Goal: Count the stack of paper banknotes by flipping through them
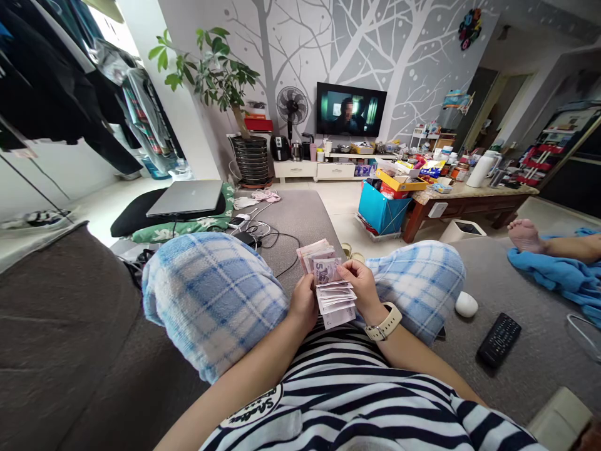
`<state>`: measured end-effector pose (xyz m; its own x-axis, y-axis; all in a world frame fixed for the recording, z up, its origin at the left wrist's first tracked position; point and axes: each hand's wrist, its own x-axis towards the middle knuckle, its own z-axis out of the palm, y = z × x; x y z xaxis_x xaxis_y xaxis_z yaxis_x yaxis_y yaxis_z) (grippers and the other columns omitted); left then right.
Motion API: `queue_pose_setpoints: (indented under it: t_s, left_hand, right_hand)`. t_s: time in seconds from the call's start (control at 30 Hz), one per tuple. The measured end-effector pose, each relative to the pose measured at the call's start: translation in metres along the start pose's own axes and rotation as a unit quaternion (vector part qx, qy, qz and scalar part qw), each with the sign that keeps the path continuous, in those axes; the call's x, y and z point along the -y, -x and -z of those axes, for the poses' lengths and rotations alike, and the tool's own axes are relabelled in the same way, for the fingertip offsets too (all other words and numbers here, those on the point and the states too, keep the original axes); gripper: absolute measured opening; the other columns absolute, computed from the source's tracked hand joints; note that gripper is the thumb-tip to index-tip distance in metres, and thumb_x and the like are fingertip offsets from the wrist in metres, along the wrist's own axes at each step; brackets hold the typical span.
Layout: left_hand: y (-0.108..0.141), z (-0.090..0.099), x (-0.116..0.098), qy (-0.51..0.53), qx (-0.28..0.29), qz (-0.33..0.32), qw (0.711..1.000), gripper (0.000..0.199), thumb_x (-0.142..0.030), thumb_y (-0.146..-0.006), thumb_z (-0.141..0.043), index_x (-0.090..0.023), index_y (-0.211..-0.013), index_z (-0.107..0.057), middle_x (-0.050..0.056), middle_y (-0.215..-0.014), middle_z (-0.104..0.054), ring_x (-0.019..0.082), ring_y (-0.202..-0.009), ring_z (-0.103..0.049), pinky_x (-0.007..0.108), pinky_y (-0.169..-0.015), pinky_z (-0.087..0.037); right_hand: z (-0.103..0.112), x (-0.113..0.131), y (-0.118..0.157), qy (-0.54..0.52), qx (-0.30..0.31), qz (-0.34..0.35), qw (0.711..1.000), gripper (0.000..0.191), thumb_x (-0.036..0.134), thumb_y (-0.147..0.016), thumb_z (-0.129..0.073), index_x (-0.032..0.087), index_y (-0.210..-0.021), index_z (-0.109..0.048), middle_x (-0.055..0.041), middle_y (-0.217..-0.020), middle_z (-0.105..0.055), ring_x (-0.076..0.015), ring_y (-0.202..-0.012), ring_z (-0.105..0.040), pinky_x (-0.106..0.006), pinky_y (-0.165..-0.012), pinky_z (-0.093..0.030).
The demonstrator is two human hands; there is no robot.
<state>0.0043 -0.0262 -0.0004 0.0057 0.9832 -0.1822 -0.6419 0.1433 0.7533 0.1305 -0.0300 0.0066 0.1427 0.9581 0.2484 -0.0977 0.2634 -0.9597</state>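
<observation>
Gray sofa cloth lies under the legs, and near, just in front of the striped shirt, a bundle of banknotes sits between the left hand, which pinches its left side, and the right hand, which pinches the right edge of the purple note marked 5. It looks like counting, and the next move seems to call for a light touch to part one thin note from the rest. Farther on, pinkish banknotes fan out toward the left, with a television far off.
</observation>
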Motion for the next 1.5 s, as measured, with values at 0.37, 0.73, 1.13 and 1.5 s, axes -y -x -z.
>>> queue_pose_setpoints:
  t_s: [0.37,0.73,1.13,1.5]
  left_hand:
    - [-0.003,0.002,0.005,-0.001,0.027,-0.004,1.000,0.026,-0.031,-0.066,-0.073,-0.012,-0.084,-0.068,0.007,-0.076,-0.074,0.024,-0.073,-0.070,0.032,-0.068,-0.054]
    - [0.001,0.000,0.002,0.000,0.020,0.004,1.000,0.024,-0.029,-0.077,-0.071,-0.013,-0.095,-0.070,0.007,-0.081,-0.075,0.021,-0.073,-0.071,0.031,-0.069,-0.055]
    - [0.001,0.005,-0.003,-0.012,0.030,0.018,0.999,0.025,-0.029,-0.083,-0.068,-0.016,-0.104,-0.067,0.009,-0.093,-0.076,0.022,-0.076,-0.071,0.032,-0.068,-0.056]
    - [-0.001,0.015,-0.016,-0.039,0.076,0.000,0.996,0.037,-0.035,-0.086,-0.066,-0.018,-0.119,-0.064,0.010,-0.105,-0.075,0.024,-0.083,-0.073,0.035,-0.069,-0.058]
  right_hand:
    - [0.000,-0.002,0.001,-0.024,-0.010,-0.003,1.000,0.033,0.048,-0.072,-0.074,0.019,-0.067,-0.059,0.0029,-0.062,-0.051,-0.0129,-0.059,-0.045,-0.027,-0.057,-0.037]
    - [0.007,-0.002,-0.003,-0.035,0.019,-0.031,0.999,0.028,0.044,-0.069,-0.074,0.019,-0.069,-0.062,0.0019,-0.064,-0.056,-0.0135,-0.060,-0.048,-0.028,-0.059,-0.040]
    - [0.008,-0.006,-0.018,0.006,0.052,0.007,0.999,0.025,0.043,-0.073,-0.071,0.019,-0.070,-0.062,0.0012,-0.066,-0.057,-0.0142,-0.062,-0.049,-0.028,-0.060,-0.041]
    - [-0.002,-0.002,-0.033,-0.035,0.090,0.026,0.995,0.031,0.047,-0.068,-0.074,0.019,-0.068,-0.061,0.0030,-0.059,-0.054,-0.0124,-0.056,-0.045,-0.025,-0.053,-0.038]
